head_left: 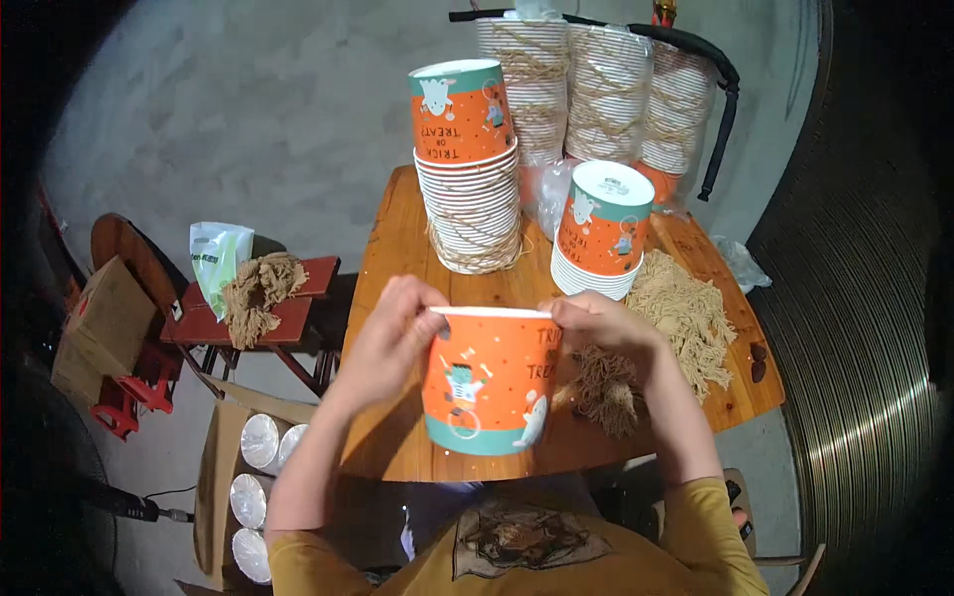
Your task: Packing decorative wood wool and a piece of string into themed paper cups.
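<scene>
An orange paper bucket (487, 382) with a green band and cartoon figures is held upright over the table's near edge. My left hand (402, 323) pinches its rim on the left, and my right hand (608, 326) grips the rim on the right. Under my right wrist lies a small bundle of brown cord (606, 392). A loose heap of tan cord (686, 313) spreads to the right. Beyond my hands stand two stacks of upturned buckets: a tall one (467, 204) with cord among its rims, and a shorter one (604, 223).
Several plastic-wrapped bucket stacks (608, 94) line the back of the wooden table (388, 268), with a black tube (696, 50) across them. At left are a red bench (318, 278) with a plastic bag (221, 260) and cord (260, 296), and a carton (224, 477) of wrapped stacks.
</scene>
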A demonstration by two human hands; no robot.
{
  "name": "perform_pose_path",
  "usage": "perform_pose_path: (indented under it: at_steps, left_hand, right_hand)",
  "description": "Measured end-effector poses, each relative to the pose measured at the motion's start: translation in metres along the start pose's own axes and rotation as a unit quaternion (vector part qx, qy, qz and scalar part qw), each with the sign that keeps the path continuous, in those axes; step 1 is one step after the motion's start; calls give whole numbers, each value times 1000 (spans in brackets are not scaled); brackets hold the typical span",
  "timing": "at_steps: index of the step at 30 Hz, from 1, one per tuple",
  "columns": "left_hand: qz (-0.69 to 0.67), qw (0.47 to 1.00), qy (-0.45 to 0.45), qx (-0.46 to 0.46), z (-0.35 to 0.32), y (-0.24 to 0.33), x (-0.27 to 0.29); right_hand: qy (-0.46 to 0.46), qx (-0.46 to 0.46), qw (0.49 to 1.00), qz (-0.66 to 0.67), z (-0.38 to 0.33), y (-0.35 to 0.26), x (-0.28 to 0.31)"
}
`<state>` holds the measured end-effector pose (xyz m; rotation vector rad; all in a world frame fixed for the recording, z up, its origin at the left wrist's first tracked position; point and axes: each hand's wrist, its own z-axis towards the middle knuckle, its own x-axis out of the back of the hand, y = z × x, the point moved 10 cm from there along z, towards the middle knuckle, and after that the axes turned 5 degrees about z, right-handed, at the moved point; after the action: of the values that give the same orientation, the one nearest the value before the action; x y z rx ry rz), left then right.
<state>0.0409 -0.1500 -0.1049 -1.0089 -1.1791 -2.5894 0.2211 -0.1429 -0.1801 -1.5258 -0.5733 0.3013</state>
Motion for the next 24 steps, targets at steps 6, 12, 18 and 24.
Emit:
perform_pose_path:
  at_steps: [6,12,18,24]
  left_hand:
    - [-348,931,-95,63,40,-16,1]
    - [-449,857,-107,229,58,-48,-15]
    - [-703,641,1,307,83,-55,-11]
    - [-734,631,-131,214,158,-34,-28]
  right_hand:
    - [-39,47,949,310,10,-7,5]
    - [-36,188,931,312,21,-51,2]
    - [80,264,855,440,21,-36,46]
    - [117,299,839,440,-6,-81,89]
